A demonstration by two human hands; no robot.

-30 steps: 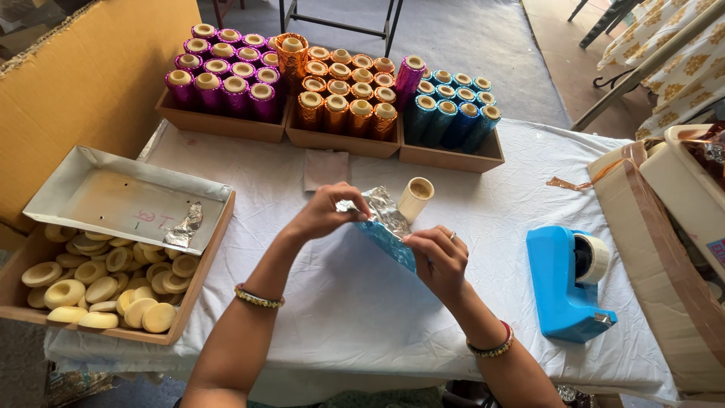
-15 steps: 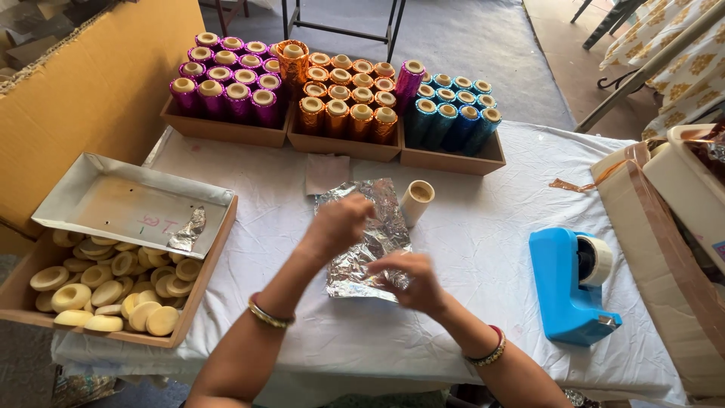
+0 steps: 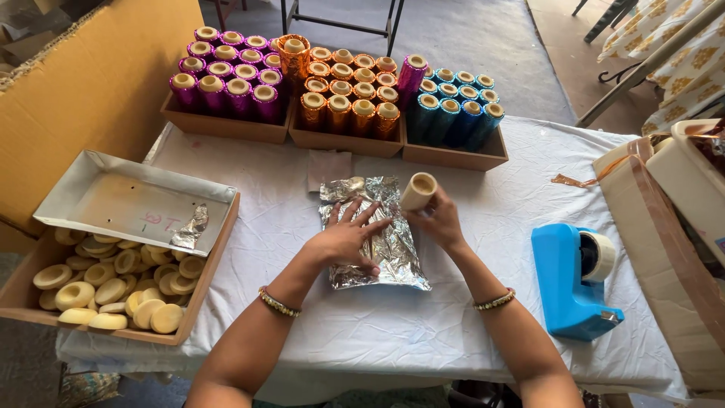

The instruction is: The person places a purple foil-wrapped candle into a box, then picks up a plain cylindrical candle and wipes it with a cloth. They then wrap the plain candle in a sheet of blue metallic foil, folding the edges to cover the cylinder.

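Head view, only camera. Tabletop (image 3: 249, 204) covered in white cloth.

Left hand (image 3: 349, 240): fingers spread wide apart, palm down flat on the foil (image 3: 385, 249), pressing the sheet against the cloth. Nothing clamped in it.

Right hand (image 3: 440, 219): fingers closed around the lower end of the tube (image 3: 418, 190), a short cream cardboard cylinder. Open end faces up and away from the person; long axis tilted, running from the hand up and to the left.

Foil: crinkled silver sheet, roughly rectangular, long axis running away from the person, lying mid-tabletop between the two forearms. The tube hangs over the sheet's far right corner, just beside the left fingertips. The right hand is the nearer one to the tube; the left is the one on the foil. The foil lies down and left of the tube.

Surroundings:
- Far edge: three shallow boxes of wrapped tubes standing upright, purple (image 3: 226, 79), orange (image 3: 347, 94), blue (image 3: 457, 102).
- Small pale paper (image 3: 328, 168) lies just beyond the foil.
- Left: tray (image 3: 23, 295) of cream rings (image 3: 113, 291), partly overlapped by a silvery lid (image 3: 128, 200) bearing a foil scrap (image 3: 191, 229).
- Right: blue tape dispenser (image 3: 570, 283), well apart from the hands.
- Far right: taped carton (image 3: 664, 249), only partly in frame.

Bangles on both wrists.
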